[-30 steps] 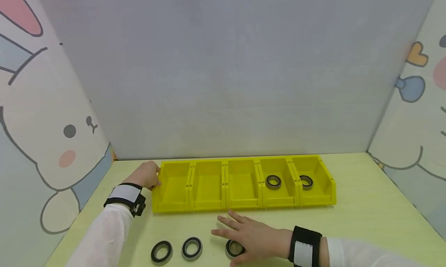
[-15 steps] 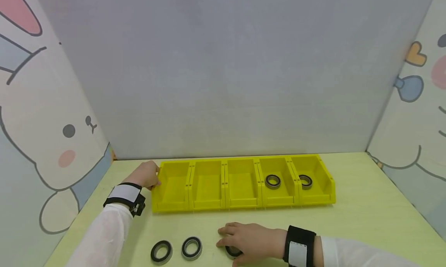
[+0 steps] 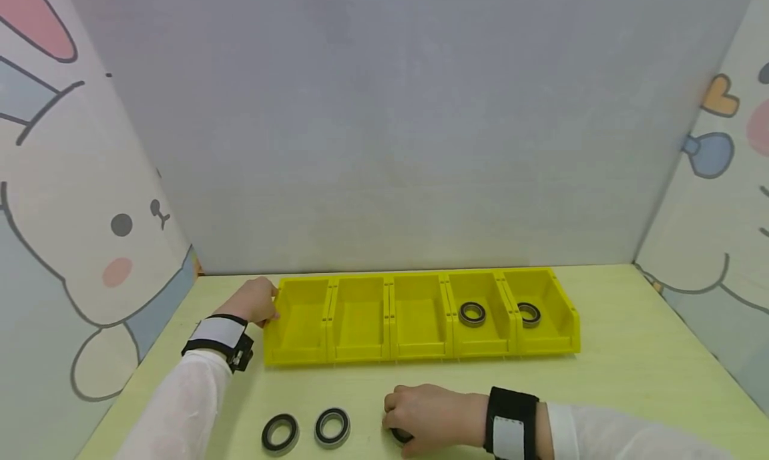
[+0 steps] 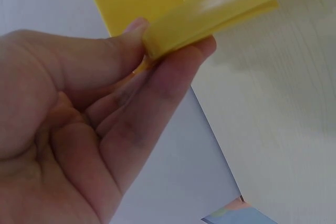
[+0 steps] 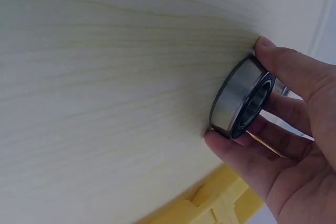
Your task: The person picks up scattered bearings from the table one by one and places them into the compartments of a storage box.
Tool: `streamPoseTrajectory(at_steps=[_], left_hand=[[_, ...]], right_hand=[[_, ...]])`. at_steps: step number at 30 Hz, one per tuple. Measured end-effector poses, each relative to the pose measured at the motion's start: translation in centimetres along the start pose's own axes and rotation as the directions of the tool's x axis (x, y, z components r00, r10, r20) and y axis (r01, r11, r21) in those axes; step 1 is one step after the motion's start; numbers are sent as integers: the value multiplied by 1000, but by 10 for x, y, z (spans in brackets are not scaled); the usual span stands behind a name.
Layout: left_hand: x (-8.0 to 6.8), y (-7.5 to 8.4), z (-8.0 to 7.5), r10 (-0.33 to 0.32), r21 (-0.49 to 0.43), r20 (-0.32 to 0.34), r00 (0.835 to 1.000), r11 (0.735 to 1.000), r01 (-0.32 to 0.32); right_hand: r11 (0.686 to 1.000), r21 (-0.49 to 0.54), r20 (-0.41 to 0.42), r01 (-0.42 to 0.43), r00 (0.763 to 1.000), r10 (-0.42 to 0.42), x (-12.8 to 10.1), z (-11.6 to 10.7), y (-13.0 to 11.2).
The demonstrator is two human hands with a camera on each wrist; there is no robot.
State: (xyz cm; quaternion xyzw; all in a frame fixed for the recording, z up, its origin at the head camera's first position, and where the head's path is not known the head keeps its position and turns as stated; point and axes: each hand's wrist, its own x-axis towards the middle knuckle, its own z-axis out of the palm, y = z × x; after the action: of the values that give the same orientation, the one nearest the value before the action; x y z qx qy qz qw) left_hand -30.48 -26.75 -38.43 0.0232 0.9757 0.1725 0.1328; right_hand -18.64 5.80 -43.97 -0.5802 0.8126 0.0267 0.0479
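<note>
Pale worktop (image 3: 631, 340), grey backdrop (image 3: 396, 126). Bearing (image 5: 233, 103) seemingly on worktop, six o'clock from yellow bin row (image 3: 358, 354); right hand (image 3: 434, 414), palm down, pinches it, thumb opposite fingers. Step: likely grasping; next move probably calls for steady grip, straight lift. Two loose bearings (image 3: 332, 442) at nine o'clock from it. Left hand (image 3: 251, 300), stretched forward, pinches bin row's nine-o'clock end.

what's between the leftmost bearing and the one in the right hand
In the head view, another bearing lies flat on the table there, touching neither the leftmost bearing nor the held bearing.
</note>
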Motion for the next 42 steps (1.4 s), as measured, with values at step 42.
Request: streamPoseTrajectory(at_steps=[42], left_hand=[[3, 6, 3, 14, -14, 1, 1000, 1000, -14]], right_hand=[[925, 102, -40, -367, 927, 373, 17, -65, 96]])
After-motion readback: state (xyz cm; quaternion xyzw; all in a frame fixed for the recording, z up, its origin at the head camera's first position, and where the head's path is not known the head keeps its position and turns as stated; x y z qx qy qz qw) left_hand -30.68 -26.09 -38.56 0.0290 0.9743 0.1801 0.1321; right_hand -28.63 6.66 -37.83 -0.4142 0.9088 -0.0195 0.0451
